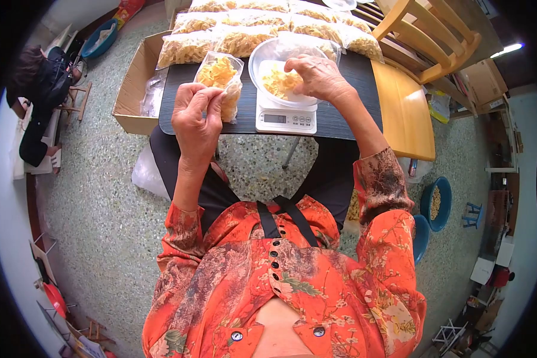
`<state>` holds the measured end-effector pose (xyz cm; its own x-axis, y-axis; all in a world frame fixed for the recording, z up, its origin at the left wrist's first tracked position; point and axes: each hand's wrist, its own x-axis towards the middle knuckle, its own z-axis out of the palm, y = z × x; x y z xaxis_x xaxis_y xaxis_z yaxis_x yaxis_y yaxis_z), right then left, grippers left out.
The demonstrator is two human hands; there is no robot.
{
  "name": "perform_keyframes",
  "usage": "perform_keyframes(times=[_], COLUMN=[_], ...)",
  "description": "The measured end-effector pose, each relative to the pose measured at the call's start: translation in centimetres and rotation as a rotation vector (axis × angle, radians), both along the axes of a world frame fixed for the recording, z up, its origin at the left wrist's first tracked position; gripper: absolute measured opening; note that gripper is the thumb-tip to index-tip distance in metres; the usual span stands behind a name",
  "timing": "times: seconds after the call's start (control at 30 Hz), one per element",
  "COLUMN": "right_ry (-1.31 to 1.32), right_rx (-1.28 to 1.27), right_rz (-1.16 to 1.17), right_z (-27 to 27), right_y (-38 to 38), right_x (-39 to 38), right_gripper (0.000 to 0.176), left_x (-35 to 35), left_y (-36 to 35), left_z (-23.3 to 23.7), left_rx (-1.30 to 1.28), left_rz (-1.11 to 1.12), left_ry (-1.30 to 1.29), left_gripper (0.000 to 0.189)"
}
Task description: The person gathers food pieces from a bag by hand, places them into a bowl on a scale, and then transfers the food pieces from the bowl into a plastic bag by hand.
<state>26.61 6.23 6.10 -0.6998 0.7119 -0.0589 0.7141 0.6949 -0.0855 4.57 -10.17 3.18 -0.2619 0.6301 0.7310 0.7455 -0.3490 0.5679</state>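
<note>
- At the left edge of the table [347,114], the box [131,89] stands open just below. We think anything that slides off that side would drop into it or onto the floor.
- Our left hand [196,122] is closed, with thumb and fingers pinching the top edge of the bag [221,74]. The bag stands on the table, part-full of yellow chips. The grip is on thin film only, so we judge the bag could slip, sag over and spill.
- Just right of the bag, the scale [286,118] sits near the table's front edge with the bowl [258,59] on it. A bump from the bag or a wrist could shift the bowl, upset the reading, or nudge the scale toward the edge.
- Our right hand [319,76] is curled down into the bowl, fingertips among the chips [277,83]. We cannot tell whether it has any pinched. Leaning on the bowl would falsify the weight, and a hard squeeze could break chips.
- Behind the bowl, the packed bags [244,37] lie close. A wide swing of the right arm might push them.
</note>
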Motion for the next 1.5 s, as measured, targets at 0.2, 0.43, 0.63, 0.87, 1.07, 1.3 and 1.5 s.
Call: perform_keyframes(times=[0.2, 0.43, 0.63, 0.87, 1.07, 1.3, 1.5], right_ry=[0.190, 0.247, 0.076, 0.154, 0.793, 1.531, 1.255], right_rx=[-0.014, 0.072, 0.216, 0.327, -0.200, -1.117, -1.170], right_rz=[-0.070, -0.071, 0.004, 0.057, -0.222, -0.411, -0.191], right_z=[-1.2, 0.5, -1.1, -2.3, -0.5, 0.4, 3.8], right_y=[1.5, -0.1, -0.4, 1.2, 1.7, 1.8, -2.0], right_x=[0.9, 1.5, 0.1, 0.4, 2.6, 3.2, -2.5], right_gripper=[0.019, 0.019, 0.019, 0.009, 0.021, 0.026, 0.026], left_x=[0.2, 0.3, 0.5, 0.0, 0.2, 0.6, 0.7], left_y=[-0.1, 0.0, 0.2, 0.1, 0.4, 0.4, 0.5], left_z=[-0.1, -0.1, -0.1, -0.1, -0.5, -0.5, -0.4], left_rx=[-0.030, -0.038, -0.017, 0.013, 0.050, 0.009, 0.024], left_rz=[-0.012, -0.007, -0.013, -0.016, 0.004, -0.004, -0.040], left_ry=[-0.018, -0.032, -0.024, -0.022, -0.043, -0.087, -0.067], left_gripper=[0.014, 0.013, 0.014, 0.015, 0.014, 0.014, 0.013])
